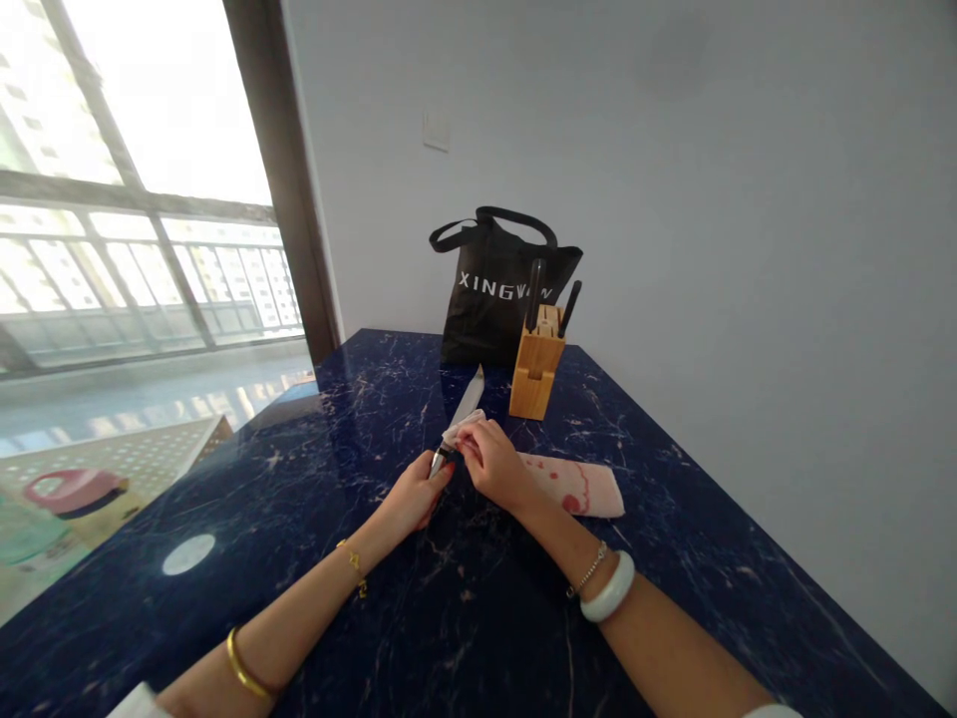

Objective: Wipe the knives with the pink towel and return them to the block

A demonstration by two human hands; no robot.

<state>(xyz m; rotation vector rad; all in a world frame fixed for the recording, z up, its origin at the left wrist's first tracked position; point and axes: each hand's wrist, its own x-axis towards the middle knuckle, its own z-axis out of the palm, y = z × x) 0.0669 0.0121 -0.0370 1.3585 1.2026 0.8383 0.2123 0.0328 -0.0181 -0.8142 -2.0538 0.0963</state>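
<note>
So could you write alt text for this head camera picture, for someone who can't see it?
A person's left hand grips the handle of a silver-bladed kitchen knife on a dark blue marble table while the right hand presses a pink patterned cloth around the blade. Behind stand a light wooden knife block and a black tote bag.

Bright daylight floods from the overexposed window (135, 150); edges bend, perhaps slightly soft.
</note>
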